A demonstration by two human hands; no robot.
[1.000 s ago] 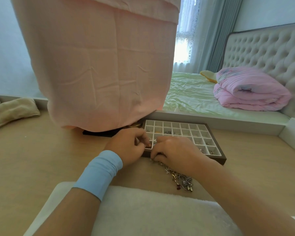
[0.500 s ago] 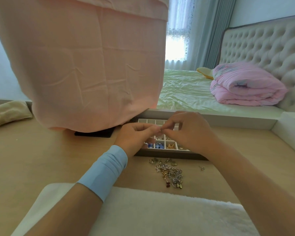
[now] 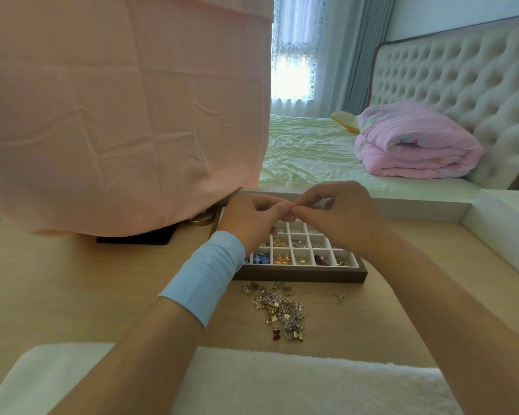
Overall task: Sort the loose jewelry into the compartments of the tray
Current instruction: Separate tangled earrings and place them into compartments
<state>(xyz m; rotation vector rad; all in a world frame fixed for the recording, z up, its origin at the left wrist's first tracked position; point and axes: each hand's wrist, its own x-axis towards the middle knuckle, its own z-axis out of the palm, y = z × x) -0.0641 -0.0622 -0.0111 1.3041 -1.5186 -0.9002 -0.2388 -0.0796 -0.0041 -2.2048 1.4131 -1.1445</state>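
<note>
Along the bottom edge of the frame lies a white fleecy pad (image 3: 282, 381), and both forearms reach over it onto the pale wooden table (image 3: 72, 289). The left one wears a blue wristband (image 3: 204, 274). Just beyond the pad, at lower centre, the loose jewelry (image 3: 279, 310) sits in a tangled heap of gold, pearl and silver bits with a red piece at its near end. One stray piece (image 3: 340, 297) lies apart to the right of the heap. Directly behind the heap is the tray (image 3: 300, 277), dark-framed with white compartments. Its front row holds blue beads, a gold bow shape, a small gold item and something dark red, each in its own cell, and the next row back also holds small pieces. Above the tray's middle, the left hand (image 3: 252, 223) and right hand (image 3: 342, 217) meet fingertip to fingertip. Each grip is closed in a pinch on the same tiny piece (image 3: 291, 208), which is too small to identify. To the left of the hands, a gold tin (image 3: 203, 218) and a black base (image 3: 135, 239) show under a large pink cloth (image 3: 126, 115) that fills the upper left of the frame. Farther back, at centre right, is a bed (image 3: 306, 151) with a pale green sheet and a folded pink quilt (image 3: 414, 148). A tufted headboard (image 3: 462, 85) stands at the upper right, and curtains (image 3: 342, 55) hang at top centre.
</note>
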